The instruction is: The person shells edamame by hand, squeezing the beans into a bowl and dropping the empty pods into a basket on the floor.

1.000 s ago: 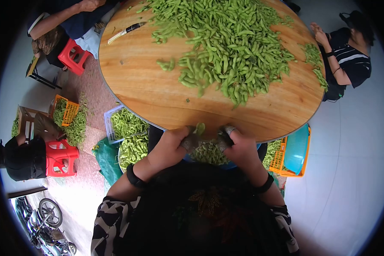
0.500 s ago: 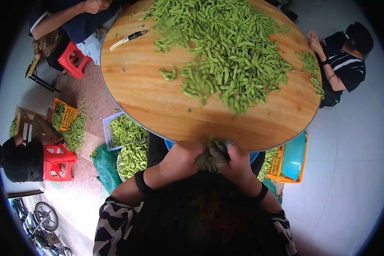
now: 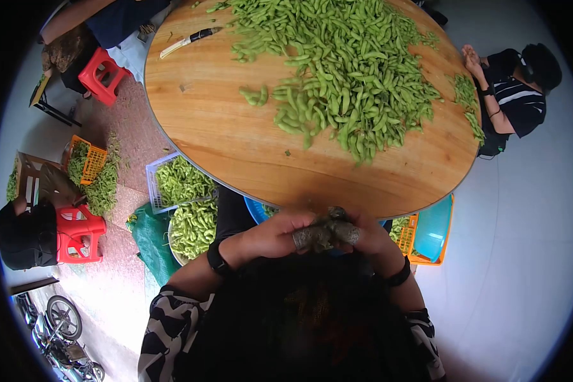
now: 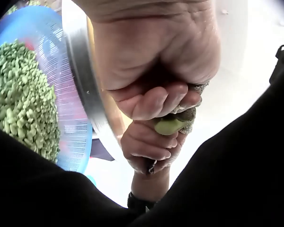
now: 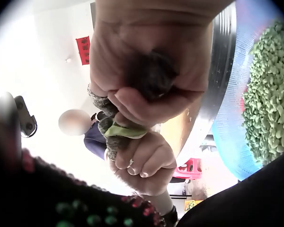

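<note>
In the head view my left hand [image 3: 270,234] and right hand [image 3: 370,237] meet close in front of my body, at the table's near edge. Grey wrappings [image 3: 312,237] cover thumbs and fingertips. Between the hands, a green soybean pod [image 4: 169,126] is pinched by both; it also shows in the right wrist view as a pod [image 5: 125,132] at the wrapped fingertips. The other fingers of both hands curl inward. A dark thing [image 5: 156,78] sits in the right palm, its kind unclear. Below lies a blue basket [image 5: 227,137] holding shelled beans [image 5: 270,94].
A round wooden table [image 3: 210,127] carries a large heap of soybean pods [image 3: 356,83] and a knife [image 3: 188,43]. Left of me stand a pale crate [image 3: 151,184] of pods and a green sack [image 3: 151,245]. An orange crate [image 3: 420,254] stands right. Other people sit around.
One second ago the hands were apart, the left with a pod, over the bean basket. They came together, and now their wrapped fingertips meet around a pod.
</note>
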{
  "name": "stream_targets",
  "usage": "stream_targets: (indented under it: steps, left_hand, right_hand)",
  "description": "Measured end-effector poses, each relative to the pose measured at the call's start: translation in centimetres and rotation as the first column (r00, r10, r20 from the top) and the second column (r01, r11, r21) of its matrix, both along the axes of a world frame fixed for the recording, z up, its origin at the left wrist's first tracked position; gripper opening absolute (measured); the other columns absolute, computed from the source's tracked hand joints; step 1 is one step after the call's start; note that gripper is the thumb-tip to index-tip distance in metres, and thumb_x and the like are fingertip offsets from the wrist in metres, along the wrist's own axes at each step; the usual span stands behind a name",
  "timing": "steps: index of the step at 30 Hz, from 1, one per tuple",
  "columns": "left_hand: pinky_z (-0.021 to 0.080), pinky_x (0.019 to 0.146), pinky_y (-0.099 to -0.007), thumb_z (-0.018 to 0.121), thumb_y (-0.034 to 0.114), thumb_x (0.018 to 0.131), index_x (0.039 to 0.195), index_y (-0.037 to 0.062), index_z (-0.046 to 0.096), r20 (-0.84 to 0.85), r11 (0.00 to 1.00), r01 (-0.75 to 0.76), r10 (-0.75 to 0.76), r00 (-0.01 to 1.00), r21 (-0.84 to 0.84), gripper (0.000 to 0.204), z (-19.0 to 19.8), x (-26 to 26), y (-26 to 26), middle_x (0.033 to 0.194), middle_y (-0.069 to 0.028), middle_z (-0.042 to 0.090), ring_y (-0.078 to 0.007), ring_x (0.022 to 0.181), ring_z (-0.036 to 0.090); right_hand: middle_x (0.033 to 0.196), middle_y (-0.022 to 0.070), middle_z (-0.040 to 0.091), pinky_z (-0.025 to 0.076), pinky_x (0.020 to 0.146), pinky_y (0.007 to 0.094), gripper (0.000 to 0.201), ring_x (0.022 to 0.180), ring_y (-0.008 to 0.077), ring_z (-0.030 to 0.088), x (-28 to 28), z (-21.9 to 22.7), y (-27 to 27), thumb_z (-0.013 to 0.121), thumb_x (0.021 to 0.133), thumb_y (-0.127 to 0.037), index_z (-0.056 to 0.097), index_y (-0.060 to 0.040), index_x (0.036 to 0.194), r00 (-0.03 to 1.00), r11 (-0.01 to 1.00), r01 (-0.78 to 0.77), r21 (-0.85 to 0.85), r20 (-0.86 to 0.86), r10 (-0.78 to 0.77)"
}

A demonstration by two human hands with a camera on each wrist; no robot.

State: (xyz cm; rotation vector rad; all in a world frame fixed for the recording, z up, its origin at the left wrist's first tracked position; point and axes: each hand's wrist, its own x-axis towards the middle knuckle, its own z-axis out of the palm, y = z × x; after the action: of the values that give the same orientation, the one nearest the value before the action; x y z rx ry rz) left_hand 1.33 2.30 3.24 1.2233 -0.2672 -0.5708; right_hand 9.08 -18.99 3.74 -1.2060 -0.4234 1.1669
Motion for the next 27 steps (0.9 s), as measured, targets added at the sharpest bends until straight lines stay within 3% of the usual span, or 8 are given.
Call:
stream_targets:
  steps: [3,6,14,16,18,22,24,27]
  left_hand:
    - [0.046,0.062,-0.0330,0.059,0.011,0.093,0.093,0.0021,0.060,0.450,0.966,-0.226,0.147,0.881,0.127,0.009,-1.4,-0.4,-0.5,0.076,-0.0088,0.059,-0.0210,0.066,0.058]
    - [0.047,0.063,-0.0336,0.061,0.011,0.090,0.092,0.0022,0.059,0.660,0.851,-0.355,0.012,0.751,0.388,0.009,-0.8,-0.7,0.3,0.077,-0.0117,0.060,-0.0254,0.070,0.062]
    - [0.048,0.063,-0.0363,0.062,0.007,0.085,0.087,0.0017,0.060,0.467,0.841,-0.421,0.237,0.852,0.341,0.006,-0.2,-3.7,4.4,0.075,-0.0151,0.060,-0.0322,0.068,0.061]
    - [0.046,0.058,-0.0341,0.062,0.008,0.086,0.083,0.0018,0.060,0.416,0.720,-0.510,0.329,0.848,0.470,0.007,0.4,-5.7,6.9,0.069,-0.0144,0.057,-0.0301,0.062,0.058]
    - [0.044,0.054,-0.0348,0.066,0.011,0.084,0.078,0.0012,0.059,0.407,0.502,-0.568,0.400,0.821,0.653,0.013,0.3,-8.5,9.6,0.063,-0.0153,0.054,-0.0296,0.058,0.055]
    - [0.050,0.062,-0.0459,0.072,0.020,0.072,0.074,0.0025,0.058,0.307,-0.086,-0.295,0.302,0.903,0.951,0.023,-3.4,-14.1,13.3,0.071,-0.0195,0.062,-0.0377,0.069,0.063]
    - [0.051,0.065,-0.0462,0.072,0.017,0.070,0.077,0.0045,0.057,0.274,-0.287,-0.197,0.262,0.925,0.938,0.021,-6.7,-16.0,14.3,0.074,-0.0176,0.064,-0.0377,0.071,0.064]
    - [0.051,0.065,-0.0459,0.069,0.015,0.073,0.079,0.0049,0.056,0.394,-0.199,-0.351,0.253,0.883,0.915,0.018,-5.4,-14.4,12.8,0.076,-0.0172,0.062,-0.0372,0.074,0.063]
  right_hand:
    - [0.078,-0.0031,0.059,0.039,0.052,0.0224,0.026,0.060,0.0052,0.049,0.1,0.9,0.3,0.063,0.085,-0.021,0.062,-0.0041,0.106,0.971,0.961,-0.015,-0.278,0.227,0.080]
    - [0.076,-0.0003,0.058,0.044,0.061,0.0280,0.029,0.068,0.0095,0.053,-0.8,-1.0,0.8,0.063,0.081,-0.016,0.062,-0.0020,0.107,0.928,0.979,0.069,-0.191,0.373,0.008]
    - [0.080,0.0151,0.063,0.047,0.067,0.0366,0.028,0.073,0.0273,0.060,-1.2,2.6,1.3,0.066,0.077,-0.017,0.062,-0.0006,0.100,0.692,0.907,0.101,-0.409,0.684,0.231]
    - [0.082,0.0172,0.064,0.048,0.068,0.0384,0.028,0.075,0.0337,0.061,-1.0,2.7,1.3,0.067,0.077,-0.018,0.062,-0.0009,0.099,0.533,0.838,0.093,-0.537,0.738,0.414]
    - [0.077,0.0175,0.061,0.049,0.063,0.0358,0.023,0.069,0.0346,0.061,-1.0,2.0,1.4,0.070,0.079,-0.018,0.063,-0.0012,0.093,0.343,0.954,0.174,-0.246,0.923,0.175]
    - [0.079,0.0178,0.061,0.050,0.062,0.0414,0.025,0.071,0.0366,0.062,0.7,1.2,4.6,0.071,0.078,-0.021,0.063,-0.0011,0.092,0.489,0.854,0.397,-0.336,0.865,0.114]
    - [0.085,0.0192,0.062,0.051,0.064,0.0443,0.027,0.073,0.0366,0.063,3.2,0.0,7.9,0.070,0.079,-0.021,0.061,-0.0008,0.095,0.079,0.825,0.561,-0.066,0.997,0.026]
    - [0.089,0.0200,0.062,0.052,0.066,0.0452,0.030,0.077,0.0374,0.063,4.8,-1.1,11.4,0.069,0.080,-0.020,0.058,-0.0002,0.099,0.130,0.635,0.715,-0.291,0.949,0.288]
